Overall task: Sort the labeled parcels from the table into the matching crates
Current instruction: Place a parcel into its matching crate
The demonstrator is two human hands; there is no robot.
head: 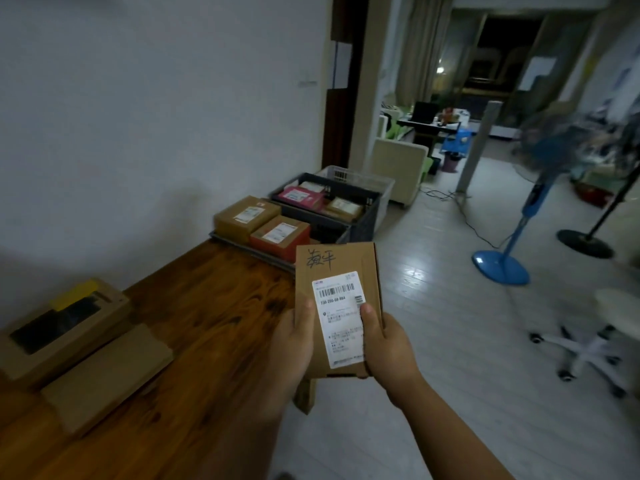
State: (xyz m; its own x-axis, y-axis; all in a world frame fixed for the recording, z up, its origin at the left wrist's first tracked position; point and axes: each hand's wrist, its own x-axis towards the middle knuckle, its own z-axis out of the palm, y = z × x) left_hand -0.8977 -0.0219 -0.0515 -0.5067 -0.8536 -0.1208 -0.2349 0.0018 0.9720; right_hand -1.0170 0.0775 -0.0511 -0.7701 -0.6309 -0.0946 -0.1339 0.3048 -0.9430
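A flat brown cardboard parcel with a white barcode label and black handwriting is held up past the table's right edge. My left hand grips its left side and my right hand grips its right side, thumb on the label. Beyond it stand three crates in a row along the wall: a near crate holding a brown and a red parcel, a dark crate with a pink parcel and brown ones, and a white crate at the far end.
The wooden table carries two more brown parcels at its left. A blue standing fan, a black stand base and a white swivel chair occupy the floor to the right. A beige armchair sits behind the crates.
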